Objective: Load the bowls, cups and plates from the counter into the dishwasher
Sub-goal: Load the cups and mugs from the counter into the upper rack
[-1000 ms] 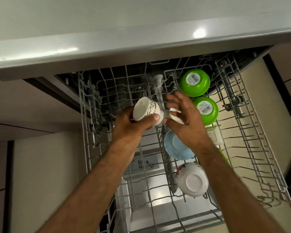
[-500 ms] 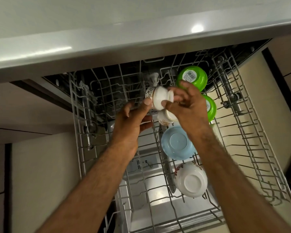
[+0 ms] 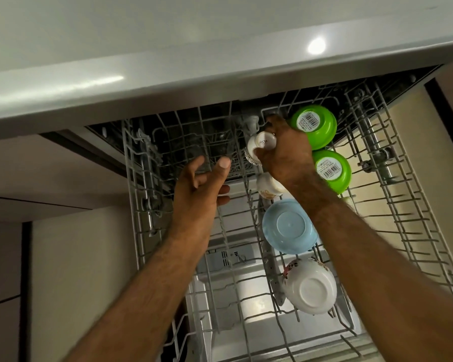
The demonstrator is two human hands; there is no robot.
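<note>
The right hand (image 3: 285, 155) gripped a small white cup (image 3: 263, 145), fingers curled round it and its base turned up, about midway along the far edge of the pulled-out dishwasher rack (image 3: 403, 218). The left hand (image 3: 200, 186) hovered over the rack's left half, fingers loosely spread, holding nothing. Just nearer than the held cup a second white cup (image 3: 268, 190) sat inverted, then a blue bowl (image 3: 288, 228) and a white patterned bowl (image 3: 309, 287) toward the near edge. The far green bowl (image 3: 314, 126) and the near green bowl (image 3: 331, 169) lay upside down toward the far right corner. The grey tabletop (image 3: 168, 82) overhung the far edge.
</note>
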